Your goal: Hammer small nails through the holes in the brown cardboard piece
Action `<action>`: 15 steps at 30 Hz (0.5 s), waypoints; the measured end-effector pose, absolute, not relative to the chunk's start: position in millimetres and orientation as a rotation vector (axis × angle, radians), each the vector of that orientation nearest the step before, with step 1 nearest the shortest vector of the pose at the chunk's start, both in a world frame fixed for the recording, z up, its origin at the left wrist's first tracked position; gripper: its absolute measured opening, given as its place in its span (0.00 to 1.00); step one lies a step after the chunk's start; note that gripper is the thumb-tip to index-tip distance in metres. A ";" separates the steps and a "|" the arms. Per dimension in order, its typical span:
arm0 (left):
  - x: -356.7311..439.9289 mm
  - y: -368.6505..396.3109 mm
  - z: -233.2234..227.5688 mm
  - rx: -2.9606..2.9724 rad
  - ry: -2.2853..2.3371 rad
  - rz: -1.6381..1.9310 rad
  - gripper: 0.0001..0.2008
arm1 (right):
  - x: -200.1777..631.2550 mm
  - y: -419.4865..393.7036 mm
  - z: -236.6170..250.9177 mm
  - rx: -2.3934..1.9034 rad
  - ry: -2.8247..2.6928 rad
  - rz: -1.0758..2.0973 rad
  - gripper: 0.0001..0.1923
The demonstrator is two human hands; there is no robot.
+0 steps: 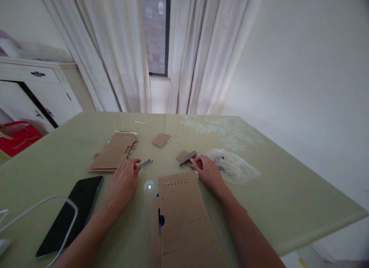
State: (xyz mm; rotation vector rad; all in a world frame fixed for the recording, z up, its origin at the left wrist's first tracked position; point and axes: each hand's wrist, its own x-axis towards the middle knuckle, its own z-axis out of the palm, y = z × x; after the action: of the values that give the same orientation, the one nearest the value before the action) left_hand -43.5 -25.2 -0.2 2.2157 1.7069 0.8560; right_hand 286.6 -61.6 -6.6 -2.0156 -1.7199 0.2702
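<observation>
The left hand lies knuckles-up on the table, its fingertips pinched lightly on a small cluster of nails just beyond them — thin, hard, slick little things, likely to roll or scatter, so best taken between thumb and forefinger near the middle of the shank. The right hand is closed around the wooden handle of a small hammer, whose dark metal head points left and rests over a scrap of cardboard; the hammer looks rigid and head-heavy for its size, and a grip low on the handle would suit it. Between the forearms, near the camera, lies a larger cardboard sheet with rows of punched holes along its far edge — light, stiff across the flat, yet easy to crease. Further left sits a stack of perforated cardboard pieces, and a small cardboard square lies beyond the nails. A dark phone with a white cable looped over it rests near left; a crumpled clear plastic bag lies right of the hammer. The table is pale green, glossy and hard — things may skid on it. Behind are white curtains, a narrow window, a white cabinet and a plain wall.
</observation>
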 end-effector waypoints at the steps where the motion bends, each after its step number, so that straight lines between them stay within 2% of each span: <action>1: -39.1 -27.4 3.6 2.125 1.581 0.978 0.17 | 286.6 -61.8 -6.5 -2.013 -1.720 0.271 0.06; 3: -29.4 -35.7 10.9 1.927 1.339 1.116 0.17 | 286.4 -62.5 -6.0 -2.004 -1.723 0.271 0.06; 7: -12.5 -60.7 20.2 1.611 1.016 1.151 0.14 | 285.9 -63.5 -5.5 -1.995 -1.722 0.280 0.06; 15: -9.6 -76.4 20.8 1.441 0.890 1.307 0.13 | 285.4 -63.2 -5.4 -1.991 -1.710 0.292 0.06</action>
State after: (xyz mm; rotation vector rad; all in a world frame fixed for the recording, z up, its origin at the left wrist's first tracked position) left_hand -9.6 -76.4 20.8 1.4408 0.8902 1.3066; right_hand 285.4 -63.2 -5.4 -1.9909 -1.7105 0.2916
